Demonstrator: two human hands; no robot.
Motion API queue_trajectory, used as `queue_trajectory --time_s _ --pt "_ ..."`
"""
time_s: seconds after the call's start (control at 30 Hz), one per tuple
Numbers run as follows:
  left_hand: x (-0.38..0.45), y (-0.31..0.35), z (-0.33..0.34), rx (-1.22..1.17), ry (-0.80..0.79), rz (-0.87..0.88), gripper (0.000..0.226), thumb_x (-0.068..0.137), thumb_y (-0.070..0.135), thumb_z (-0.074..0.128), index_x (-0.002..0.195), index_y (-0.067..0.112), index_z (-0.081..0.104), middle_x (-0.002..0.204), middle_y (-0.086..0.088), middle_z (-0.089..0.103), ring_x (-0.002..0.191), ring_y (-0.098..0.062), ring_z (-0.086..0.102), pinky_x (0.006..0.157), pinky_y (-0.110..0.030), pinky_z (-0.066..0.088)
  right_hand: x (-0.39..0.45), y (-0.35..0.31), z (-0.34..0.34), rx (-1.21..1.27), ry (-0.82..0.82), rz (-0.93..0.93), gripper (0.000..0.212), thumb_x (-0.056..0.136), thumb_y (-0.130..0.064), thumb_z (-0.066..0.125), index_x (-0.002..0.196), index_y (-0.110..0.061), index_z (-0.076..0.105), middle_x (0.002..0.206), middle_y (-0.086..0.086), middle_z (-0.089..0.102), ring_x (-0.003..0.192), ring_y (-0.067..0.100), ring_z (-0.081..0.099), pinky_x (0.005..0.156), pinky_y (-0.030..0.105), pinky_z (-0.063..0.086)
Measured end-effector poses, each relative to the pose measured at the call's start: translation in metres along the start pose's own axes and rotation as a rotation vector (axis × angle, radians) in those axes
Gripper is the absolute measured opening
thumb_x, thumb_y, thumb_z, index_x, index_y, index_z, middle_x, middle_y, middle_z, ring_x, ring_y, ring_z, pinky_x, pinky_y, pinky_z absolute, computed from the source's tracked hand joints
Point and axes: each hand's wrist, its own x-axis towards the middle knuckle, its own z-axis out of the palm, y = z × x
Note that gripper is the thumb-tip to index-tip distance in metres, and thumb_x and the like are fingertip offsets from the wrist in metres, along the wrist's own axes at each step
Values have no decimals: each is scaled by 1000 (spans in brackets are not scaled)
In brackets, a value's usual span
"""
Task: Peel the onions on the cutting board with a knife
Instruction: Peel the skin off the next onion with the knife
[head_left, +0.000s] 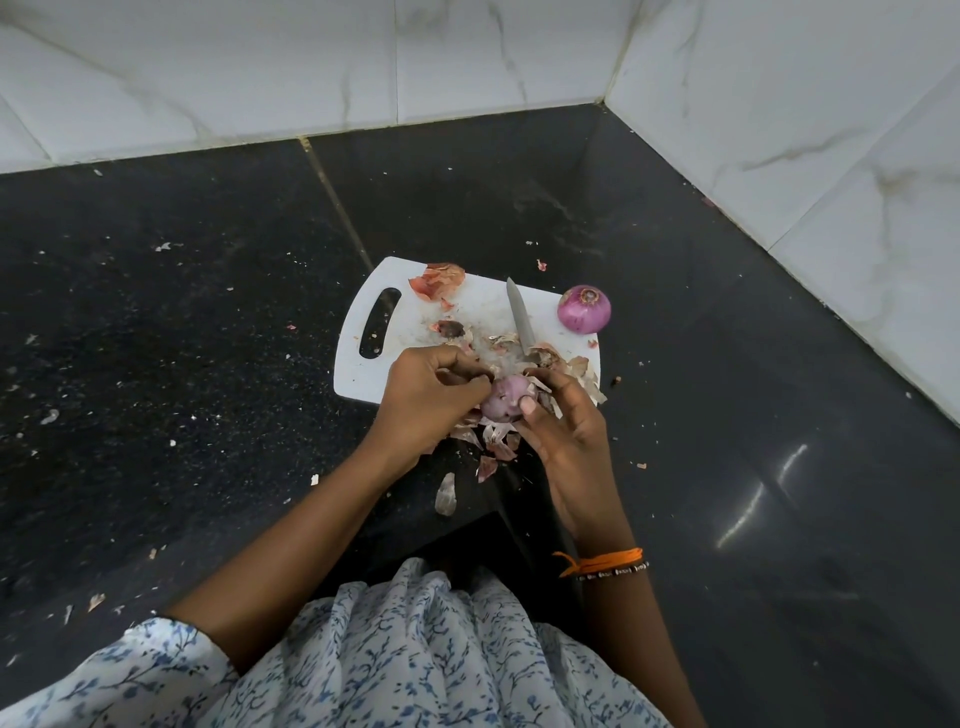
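Note:
A small purple onion (505, 399) sits between my two hands over the near edge of the white cutting board (374, 366). My left hand (423, 397) pinches at its skin from the left. My right hand (563, 428) holds the onion with the thumb pressed on it, and the knife (521, 317) rises from that hand with its blade pointing away over the board. A second, peeled purple onion (584, 308) rests at the board's far right corner.
Dry onion skins (437, 279) lie on the board, and more peelings (445, 493) are scattered on the black granite counter (182, 338) below my hands. White marble-tiled walls (831, 156) close the corner behind and to the right.

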Motion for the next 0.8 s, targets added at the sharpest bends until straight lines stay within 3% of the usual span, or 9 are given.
queue_trajectory --time_s 0.07,0.17,0.33,0.47,0.6,0.8 --pt "1 0 0 -37 -14 -48 10 85 2 64 85 9 72 80 -13 71 66 -17 68 62 -34 60 0 -1 0 73 -1 9 24 89 -11 60 107 -26 65 108 -6 69 103 17 66 83 31 54" --pt "0 0 0 -134 -46 -55 18 89 7 60 81 17 72 84 -5 71 72 -12 69 60 -29 59 0 -2 0 135 0 14 23 86 -15 62 102 -31 68 108 -6 69 104 18 66 82 29 53" --pt "-4 2 3 -111 -130 -9 12 72 15 78 78 24 73 87 -4 72 81 -19 69 73 -29 58 -1 -1 0 80 -41 15 26 84 -17 64 110 -22 63 110 -2 69 104 19 66 85 32 52" --pt "-3 1 6 -171 -60 -31 16 76 2 72 68 16 70 66 7 67 60 -4 63 56 -17 53 -1 1 -1 100 -64 19 28 82 -12 65 110 -16 62 109 0 69 106 22 64 91 37 51" --pt "2 -5 6 -93 -18 -53 9 80 6 71 77 14 73 82 -10 72 72 -12 65 67 -28 56 -2 3 -2 220 -92 56 29 82 -10 61 110 -14 60 105 -3 71 102 17 66 84 31 54" --pt "5 -12 8 -37 -2 -48 5 84 9 67 84 6 72 83 -13 70 74 -17 64 57 -22 54 0 4 -2 378 -94 150 29 81 -10 58 111 -13 60 110 7 67 102 21 65 86 33 56"
